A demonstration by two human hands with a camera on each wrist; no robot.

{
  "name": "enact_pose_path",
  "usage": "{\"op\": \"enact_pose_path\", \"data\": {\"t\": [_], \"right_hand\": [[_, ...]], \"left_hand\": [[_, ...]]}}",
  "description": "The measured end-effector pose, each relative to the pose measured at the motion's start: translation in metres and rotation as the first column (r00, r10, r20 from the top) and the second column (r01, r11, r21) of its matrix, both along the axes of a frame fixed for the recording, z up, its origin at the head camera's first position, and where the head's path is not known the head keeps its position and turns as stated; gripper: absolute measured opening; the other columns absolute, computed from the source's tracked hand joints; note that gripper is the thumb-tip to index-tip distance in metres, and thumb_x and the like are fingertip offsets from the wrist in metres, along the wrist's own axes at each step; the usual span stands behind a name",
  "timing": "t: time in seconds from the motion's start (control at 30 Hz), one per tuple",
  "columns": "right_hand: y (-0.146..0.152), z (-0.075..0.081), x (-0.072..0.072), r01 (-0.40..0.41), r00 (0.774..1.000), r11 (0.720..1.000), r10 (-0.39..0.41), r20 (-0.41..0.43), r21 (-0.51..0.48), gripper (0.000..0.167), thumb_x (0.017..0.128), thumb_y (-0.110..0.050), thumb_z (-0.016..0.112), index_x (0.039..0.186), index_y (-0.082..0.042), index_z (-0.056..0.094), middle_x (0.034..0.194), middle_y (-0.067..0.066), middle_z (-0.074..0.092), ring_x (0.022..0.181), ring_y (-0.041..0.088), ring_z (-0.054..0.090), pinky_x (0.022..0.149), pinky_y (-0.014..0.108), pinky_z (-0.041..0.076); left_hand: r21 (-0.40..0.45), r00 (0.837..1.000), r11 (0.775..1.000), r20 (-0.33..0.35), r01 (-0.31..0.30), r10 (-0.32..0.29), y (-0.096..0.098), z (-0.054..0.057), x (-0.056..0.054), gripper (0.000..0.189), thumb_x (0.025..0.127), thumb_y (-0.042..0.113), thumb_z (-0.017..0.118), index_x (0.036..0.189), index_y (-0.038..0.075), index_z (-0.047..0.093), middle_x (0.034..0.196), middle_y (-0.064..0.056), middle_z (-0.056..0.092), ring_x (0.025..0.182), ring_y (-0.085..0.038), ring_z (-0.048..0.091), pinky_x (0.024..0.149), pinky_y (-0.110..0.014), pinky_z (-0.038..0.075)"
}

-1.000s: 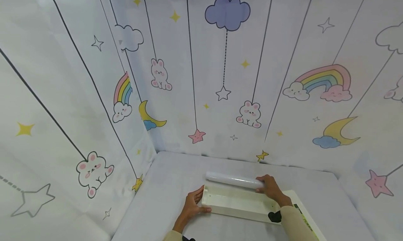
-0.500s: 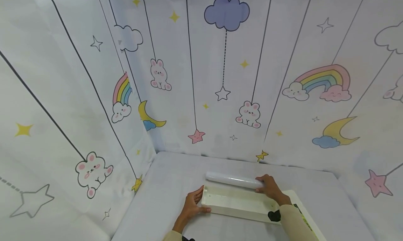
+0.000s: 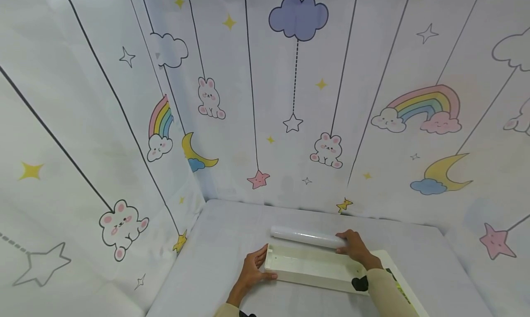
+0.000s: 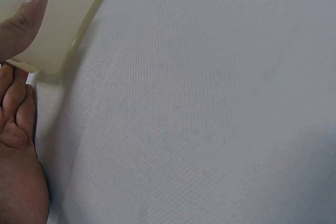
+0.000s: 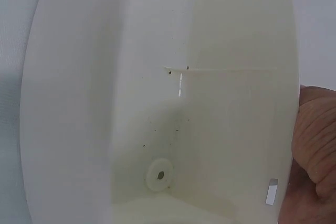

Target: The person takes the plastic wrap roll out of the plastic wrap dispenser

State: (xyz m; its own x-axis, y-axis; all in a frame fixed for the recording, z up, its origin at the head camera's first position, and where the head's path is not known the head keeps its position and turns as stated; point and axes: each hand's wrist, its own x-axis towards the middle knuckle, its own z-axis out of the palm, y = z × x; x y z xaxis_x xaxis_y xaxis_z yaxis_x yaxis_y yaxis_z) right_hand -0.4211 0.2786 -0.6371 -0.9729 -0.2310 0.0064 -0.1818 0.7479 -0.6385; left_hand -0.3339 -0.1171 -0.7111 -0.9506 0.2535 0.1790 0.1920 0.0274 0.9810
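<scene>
A long cream plastic box (image 3: 314, 279) lies on the white table, its hollow side facing up. My left hand (image 3: 251, 267) grips its left end, thumb along the near wall and fingers round the end; in the left wrist view the thumb (image 4: 32, 17) presses on the smooth outer wall. Just behind the box lies a white, glossy roll of plastic film (image 3: 304, 236). My right hand (image 3: 357, 249) holds the roll's right end, reaching over the box. The right wrist view looks into the box's interior (image 5: 226, 129), with the hand at the right edge; the roll is hidden there.
A flat cream panel (image 3: 407, 285) with green and dark print lies to the right, partly under the right sleeve (image 3: 389, 294). White fabric walls (image 3: 281, 100) with cartoon drawings stand behind and at both sides of the table (image 3: 223, 234).
</scene>
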Motion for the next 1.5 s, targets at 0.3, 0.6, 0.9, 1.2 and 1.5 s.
{"op": "enact_pose_path", "data": {"t": [0.3, 0.6, 0.9, 1.2, 1.5], "right_hand": [[0.000, -0.001, -0.004, 0.005, 1.000, 0.999, -0.005, -0.003, 0.041, 0.059, 0.081, 0.000, 0.093, 0.133, 0.016, 0.069, 0.116, 0.024, 0.068, 0.112, 0.041, 0.061, 0.107, 0.067, 0.052], [-0.001, 0.002, -0.006, -0.025, 0.999, 0.995, 0.027, -0.018, 0.092, 0.054, 0.079, 0.000, 0.095, 0.126, 0.015, 0.072, 0.109, 0.019, 0.068, 0.103, 0.032, 0.058, 0.099, 0.056, 0.055], [0.000, -0.004, -0.011, -0.029, 0.997, 0.991, 0.038, -0.064, 0.133, 0.055, 0.072, 0.002, 0.098, 0.121, 0.015, 0.075, 0.104, 0.017, 0.069, 0.100, 0.033, 0.059, 0.098, 0.059, 0.056], [0.001, -0.008, -0.011, -0.032, 0.994, 0.992, 0.043, -0.097, 0.118, 0.053, 0.068, 0.005, 0.098, 0.116, 0.014, 0.077, 0.104, 0.018, 0.070, 0.098, 0.034, 0.060, 0.097, 0.059, 0.056], [-0.005, -0.003, -0.012, -0.077, 0.990, 0.992, 0.088, -0.107, 0.102, 0.052, 0.070, 0.005, 0.098, 0.117, 0.014, 0.076, 0.108, 0.023, 0.072, 0.104, 0.042, 0.066, 0.102, 0.065, 0.055]], "left_hand": [[-0.011, 1.000, 1.000, -0.004, -0.001, 0.001, 0.001, 0.005, 0.002, 0.107, 0.079, 0.007, 0.099, 0.162, -0.016, 0.035, 0.164, -0.033, 0.046, 0.153, -0.049, 0.049, 0.125, -0.038, 0.048], [-0.016, 0.998, 1.000, -0.058, 0.008, -0.009, 0.000, 0.003, 0.003, 0.107, 0.080, 0.011, 0.099, 0.160, -0.018, 0.035, 0.162, -0.035, 0.047, 0.151, -0.044, 0.053, 0.123, -0.031, 0.051], [0.006, 1.000, 1.000, 0.031, -0.001, 0.000, 0.004, 0.005, 0.002, 0.109, 0.078, 0.008, 0.100, 0.163, -0.014, 0.035, 0.165, -0.028, 0.047, 0.154, -0.047, 0.048, 0.127, -0.047, 0.043], [-0.015, 0.999, 1.000, 0.034, -0.002, 0.003, 0.004, 0.005, 0.003, 0.109, 0.079, 0.009, 0.100, 0.163, -0.013, 0.034, 0.166, -0.028, 0.046, 0.155, -0.047, 0.047, 0.127, -0.046, 0.044], [-0.019, 1.000, 1.000, 0.027, -0.015, 0.015, 0.001, 0.004, 0.002, 0.108, 0.079, 0.006, 0.099, 0.163, -0.013, 0.035, 0.166, -0.027, 0.048, 0.154, -0.047, 0.048, 0.127, -0.047, 0.044]]}}
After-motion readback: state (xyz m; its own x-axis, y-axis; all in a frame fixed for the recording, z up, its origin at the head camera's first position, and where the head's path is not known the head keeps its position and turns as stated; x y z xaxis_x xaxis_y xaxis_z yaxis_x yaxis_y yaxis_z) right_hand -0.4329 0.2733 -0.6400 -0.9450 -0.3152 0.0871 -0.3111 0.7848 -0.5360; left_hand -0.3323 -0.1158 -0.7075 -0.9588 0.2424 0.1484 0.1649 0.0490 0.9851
